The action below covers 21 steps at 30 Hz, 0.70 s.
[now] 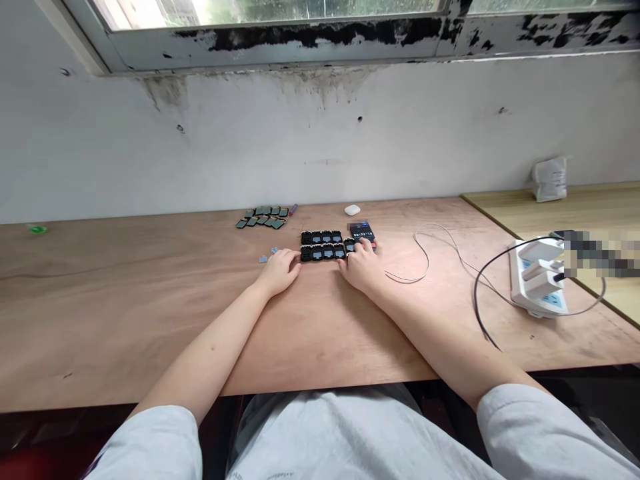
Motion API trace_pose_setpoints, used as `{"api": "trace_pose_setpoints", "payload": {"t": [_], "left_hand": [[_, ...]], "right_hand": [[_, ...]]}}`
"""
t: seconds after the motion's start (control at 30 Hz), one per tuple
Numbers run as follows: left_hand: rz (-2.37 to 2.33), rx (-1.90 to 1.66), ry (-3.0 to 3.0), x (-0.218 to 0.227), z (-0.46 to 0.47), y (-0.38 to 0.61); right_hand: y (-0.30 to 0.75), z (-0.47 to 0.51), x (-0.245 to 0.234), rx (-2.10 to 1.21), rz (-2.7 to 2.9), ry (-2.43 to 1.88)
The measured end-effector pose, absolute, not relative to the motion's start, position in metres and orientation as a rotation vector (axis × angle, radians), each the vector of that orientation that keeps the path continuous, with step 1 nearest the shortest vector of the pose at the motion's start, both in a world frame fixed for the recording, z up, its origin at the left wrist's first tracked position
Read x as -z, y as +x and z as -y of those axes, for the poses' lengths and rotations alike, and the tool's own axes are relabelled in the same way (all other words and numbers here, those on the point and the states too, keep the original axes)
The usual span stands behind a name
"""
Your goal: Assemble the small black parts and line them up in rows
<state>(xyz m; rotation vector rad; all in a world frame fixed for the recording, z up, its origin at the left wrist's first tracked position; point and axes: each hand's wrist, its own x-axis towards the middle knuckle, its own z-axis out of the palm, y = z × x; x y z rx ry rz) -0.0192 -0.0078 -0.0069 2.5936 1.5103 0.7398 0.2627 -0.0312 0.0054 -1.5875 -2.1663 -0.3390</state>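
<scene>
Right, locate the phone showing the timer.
In the head view, the phone lies just right of centre, beyond the right hand, beside the black parts.

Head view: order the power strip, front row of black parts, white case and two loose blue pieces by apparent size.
Largest to smallest:
Power strip
Front row of black parts
White case
Two loose blue pieces, too alike to rank between them

Black pieces point(322, 247), most seemingly holding blue-grey inserts point(328, 255), lie in two adjacent rows.

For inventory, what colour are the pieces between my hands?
Black pieces, partly blue-grey; head view.
</scene>
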Motion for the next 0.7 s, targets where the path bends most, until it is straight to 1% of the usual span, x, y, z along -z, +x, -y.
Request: {"api": "trace_pose_setpoints", "payload": {"t": [0.23,0.4,0.7], "left_hand": [[-1.508,-0.733,2.589,0.007,0.007,-0.019],[-1.487,-0.739,2.593,0.006,0.008,-0.019],[-1.454,-0.769,2.592,0.008,0.008,-0.022]], "right_hand": [[0.264,0.026,-0.006,0.238,2.246,-1.547],[0.266,0.019,-0.006,0.131,2.279,-1.601],[0.263,0.032,-0.014,0.267,2.214,-1.564]]}}
